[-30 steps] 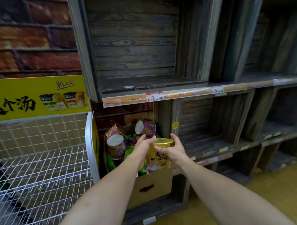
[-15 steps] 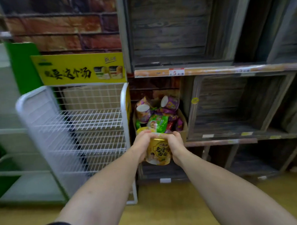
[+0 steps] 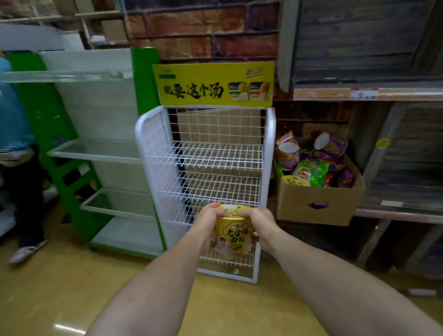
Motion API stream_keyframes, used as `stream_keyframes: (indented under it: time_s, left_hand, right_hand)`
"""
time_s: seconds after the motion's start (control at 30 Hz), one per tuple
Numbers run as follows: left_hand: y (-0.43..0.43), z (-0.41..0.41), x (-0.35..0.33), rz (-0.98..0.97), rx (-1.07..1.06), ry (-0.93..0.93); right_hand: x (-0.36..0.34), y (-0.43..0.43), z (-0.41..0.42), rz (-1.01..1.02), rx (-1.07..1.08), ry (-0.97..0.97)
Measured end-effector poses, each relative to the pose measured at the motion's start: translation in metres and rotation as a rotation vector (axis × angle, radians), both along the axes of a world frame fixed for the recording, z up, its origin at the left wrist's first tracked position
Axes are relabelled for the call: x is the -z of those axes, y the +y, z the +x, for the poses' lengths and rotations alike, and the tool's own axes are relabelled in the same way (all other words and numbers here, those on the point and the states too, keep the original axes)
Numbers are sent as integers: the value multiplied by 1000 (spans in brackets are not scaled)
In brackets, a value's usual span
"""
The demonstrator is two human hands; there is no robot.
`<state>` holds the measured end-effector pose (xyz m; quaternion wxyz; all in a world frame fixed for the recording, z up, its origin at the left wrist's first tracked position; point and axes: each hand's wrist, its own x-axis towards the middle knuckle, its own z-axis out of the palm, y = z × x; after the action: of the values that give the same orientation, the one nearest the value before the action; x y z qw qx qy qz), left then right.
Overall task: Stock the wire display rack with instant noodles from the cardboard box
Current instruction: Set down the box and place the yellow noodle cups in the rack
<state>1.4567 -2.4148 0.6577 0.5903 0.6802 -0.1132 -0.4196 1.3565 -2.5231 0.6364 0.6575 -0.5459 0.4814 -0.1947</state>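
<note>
A yellow instant noodle cup (image 3: 233,234) with black lettering is held upright between my left hand (image 3: 209,220) and my right hand (image 3: 260,220), both gripping its rim and sides. It hangs in front of the lower tiers of the white wire display rack (image 3: 207,155), whose wire shelves carry nothing. To the right of the rack, a cardboard box (image 3: 318,204) sits on a low wooden shelf, filled with several purple noodle cups (image 3: 288,153) and green and purple packets (image 3: 314,172).
A yellow sign (image 3: 214,85) tops the rack. A green and white shelving unit (image 3: 92,148) stands to the left, and a person in a blue top (image 3: 5,121) stands at the far left. Dark wooden crate shelves (image 3: 388,59) fill the right. The floor is yellow.
Both hands lifted the yellow cup out of the box and carried it left and down, in front of the wire rack. The view pulled back and swung left.
</note>
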Motion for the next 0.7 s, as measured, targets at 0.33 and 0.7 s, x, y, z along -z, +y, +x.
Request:
stream_keyframes:
  time_s: [0.33,0.7]
  left_hand:
    - [77,100,39,100,40,69]
    - [38,152,98,269,35,105]
  right_hand:
    - [41,89,94,115,3,55]
    - [104,58,147,219,25,76]
